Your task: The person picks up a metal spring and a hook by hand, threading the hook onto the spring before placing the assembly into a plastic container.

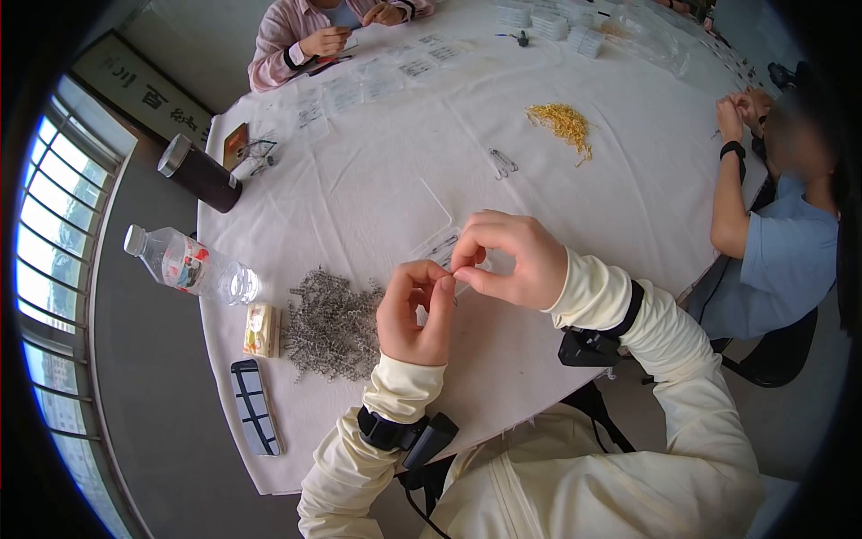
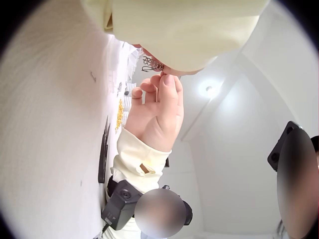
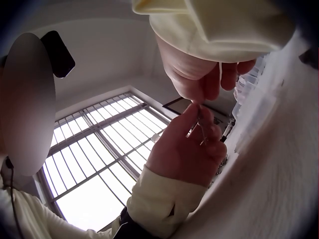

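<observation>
My left hand [image 1: 413, 316] holds small silver multi-pronged hooks [image 2: 149, 64], which stick out beside its fingers. Thumb and forefinger of my right hand [image 1: 516, 259] pinch at the left fingertips; the tiny item there is mostly hidden, and I cannot tell its kind. In the right wrist view, a hook [image 3: 202, 130] hangs against the curled left fingers. Behind both hands lies a clear plastic tray [image 1: 422, 251] with dark hooks in it, partly covered by the right hand. Left of my left hand spreads a tangled heap of silver hooks [image 1: 332, 323].
A plastic bottle [image 1: 193, 265], a dark tumbler [image 1: 202, 175], a tissue pack [image 1: 261, 330] and a phone [image 1: 256, 409] line the table's left edge. Farther back lie a gold heap [image 1: 561, 126] and a few loose hooks [image 1: 503, 163]. Two other people work at the table.
</observation>
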Demonstrator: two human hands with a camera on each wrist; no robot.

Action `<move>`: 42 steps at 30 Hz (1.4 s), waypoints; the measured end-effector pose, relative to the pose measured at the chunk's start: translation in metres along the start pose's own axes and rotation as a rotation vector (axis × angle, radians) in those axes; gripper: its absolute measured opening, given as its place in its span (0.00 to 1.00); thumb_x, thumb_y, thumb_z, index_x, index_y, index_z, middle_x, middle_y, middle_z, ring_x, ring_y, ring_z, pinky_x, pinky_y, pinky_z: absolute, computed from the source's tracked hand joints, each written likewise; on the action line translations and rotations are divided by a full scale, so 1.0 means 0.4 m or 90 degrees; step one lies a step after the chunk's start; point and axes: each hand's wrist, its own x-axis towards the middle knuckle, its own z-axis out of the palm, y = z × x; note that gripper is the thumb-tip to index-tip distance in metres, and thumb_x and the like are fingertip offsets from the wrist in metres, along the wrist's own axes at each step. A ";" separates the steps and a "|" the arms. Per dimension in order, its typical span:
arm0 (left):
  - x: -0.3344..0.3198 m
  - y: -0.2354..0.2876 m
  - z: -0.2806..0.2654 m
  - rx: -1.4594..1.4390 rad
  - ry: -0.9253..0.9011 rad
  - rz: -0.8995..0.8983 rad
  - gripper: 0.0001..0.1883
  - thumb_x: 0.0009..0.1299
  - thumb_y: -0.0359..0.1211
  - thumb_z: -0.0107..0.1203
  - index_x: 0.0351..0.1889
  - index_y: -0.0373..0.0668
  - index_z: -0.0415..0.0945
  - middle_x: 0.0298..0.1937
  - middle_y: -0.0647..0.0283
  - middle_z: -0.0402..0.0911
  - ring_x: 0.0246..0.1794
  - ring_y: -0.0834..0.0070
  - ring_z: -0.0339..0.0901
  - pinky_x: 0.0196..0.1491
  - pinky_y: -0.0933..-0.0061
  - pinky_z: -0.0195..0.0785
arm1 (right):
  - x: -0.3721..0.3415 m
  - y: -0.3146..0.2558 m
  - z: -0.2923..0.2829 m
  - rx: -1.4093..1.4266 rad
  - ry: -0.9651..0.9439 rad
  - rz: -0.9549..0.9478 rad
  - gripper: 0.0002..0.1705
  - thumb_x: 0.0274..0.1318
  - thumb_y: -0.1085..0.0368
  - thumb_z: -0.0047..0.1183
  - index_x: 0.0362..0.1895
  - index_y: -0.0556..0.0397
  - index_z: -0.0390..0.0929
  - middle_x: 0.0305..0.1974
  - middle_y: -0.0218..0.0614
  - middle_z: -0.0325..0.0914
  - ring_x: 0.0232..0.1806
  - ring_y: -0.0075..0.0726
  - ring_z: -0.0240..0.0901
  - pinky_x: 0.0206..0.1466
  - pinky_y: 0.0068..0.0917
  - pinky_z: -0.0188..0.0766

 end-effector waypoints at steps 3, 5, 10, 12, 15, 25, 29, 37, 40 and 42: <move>-0.005 0.002 0.002 0.028 0.016 0.003 0.03 0.72 0.25 0.55 0.41 0.36 0.73 0.34 0.68 0.77 0.30 0.85 0.71 0.36 0.81 0.66 | -0.003 -0.003 -0.004 0.005 -0.031 -0.002 0.06 0.48 0.75 0.60 0.32 0.56 0.78 0.31 0.33 0.76 0.33 0.33 0.74 0.38 0.29 0.72; -0.016 0.002 -0.002 0.042 0.020 0.008 0.03 0.71 0.24 0.56 0.40 0.36 0.73 0.34 0.67 0.77 0.30 0.84 0.70 0.35 0.80 0.66 | -0.005 -0.009 -0.003 0.013 -0.057 -0.006 0.06 0.48 0.75 0.60 0.32 0.55 0.77 0.30 0.33 0.76 0.33 0.33 0.74 0.38 0.29 0.72; -0.044 0.021 -0.006 0.175 -0.024 0.110 0.05 0.66 0.21 0.56 0.36 0.37 0.72 0.31 0.63 0.74 0.27 0.77 0.69 0.34 0.77 0.65 | -0.010 -0.017 -0.020 -0.018 -0.135 -0.117 0.08 0.45 0.75 0.61 0.32 0.52 0.78 0.30 0.31 0.75 0.34 0.36 0.73 0.40 0.30 0.71; -0.051 0.025 -0.012 0.184 -0.036 0.109 0.05 0.65 0.20 0.57 0.36 0.37 0.73 0.32 0.62 0.75 0.27 0.76 0.70 0.34 0.77 0.66 | -0.016 -0.018 -0.020 -0.002 -0.142 -0.105 0.09 0.44 0.75 0.62 0.32 0.51 0.78 0.31 0.30 0.76 0.35 0.38 0.73 0.41 0.30 0.70; -0.055 0.024 -0.014 0.187 -0.033 0.105 0.06 0.65 0.20 0.59 0.36 0.37 0.74 0.32 0.62 0.76 0.28 0.76 0.70 0.34 0.76 0.66 | -0.023 -0.015 -0.015 0.067 -0.136 -0.053 0.07 0.47 0.74 0.61 0.32 0.52 0.78 0.32 0.30 0.76 0.35 0.34 0.73 0.42 0.28 0.70; -0.049 0.051 -0.014 0.235 -0.029 0.137 0.07 0.64 0.22 0.64 0.38 0.39 0.78 0.33 0.63 0.81 0.28 0.73 0.72 0.33 0.74 0.68 | -0.027 -0.008 -0.023 0.169 -0.150 0.029 0.04 0.51 0.72 0.61 0.33 0.54 0.79 0.31 0.30 0.77 0.31 0.26 0.72 0.36 0.26 0.71; -0.046 0.062 -0.015 0.315 -0.083 0.178 0.06 0.65 0.21 0.62 0.37 0.36 0.77 0.33 0.60 0.79 0.28 0.74 0.72 0.36 0.76 0.68 | -0.023 -0.017 -0.037 0.096 -0.171 -0.032 0.05 0.51 0.71 0.62 0.33 0.55 0.79 0.30 0.31 0.76 0.30 0.29 0.75 0.36 0.27 0.74; -0.045 0.060 -0.014 0.298 -0.074 0.196 0.05 0.65 0.19 0.58 0.37 0.36 0.75 0.34 0.60 0.77 0.29 0.72 0.71 0.36 0.74 0.67 | -0.021 -0.019 -0.029 -0.015 -0.153 -0.133 0.07 0.47 0.74 0.61 0.32 0.53 0.78 0.31 0.32 0.75 0.34 0.34 0.74 0.39 0.31 0.71; -0.040 0.058 -0.014 0.300 -0.063 0.204 0.07 0.64 0.19 0.58 0.37 0.37 0.75 0.34 0.61 0.77 0.30 0.69 0.71 0.33 0.72 0.66 | -0.024 -0.020 -0.026 0.044 -0.142 -0.088 0.08 0.47 0.76 0.60 0.32 0.53 0.78 0.32 0.32 0.74 0.35 0.35 0.72 0.40 0.29 0.70; -0.037 0.055 -0.016 0.302 -0.055 0.213 0.08 0.63 0.19 0.60 0.37 0.38 0.76 0.34 0.61 0.78 0.31 0.66 0.72 0.31 0.71 0.67 | -0.026 -0.020 -0.023 0.100 -0.144 -0.032 0.07 0.48 0.75 0.60 0.32 0.53 0.77 0.33 0.31 0.74 0.35 0.33 0.71 0.41 0.28 0.69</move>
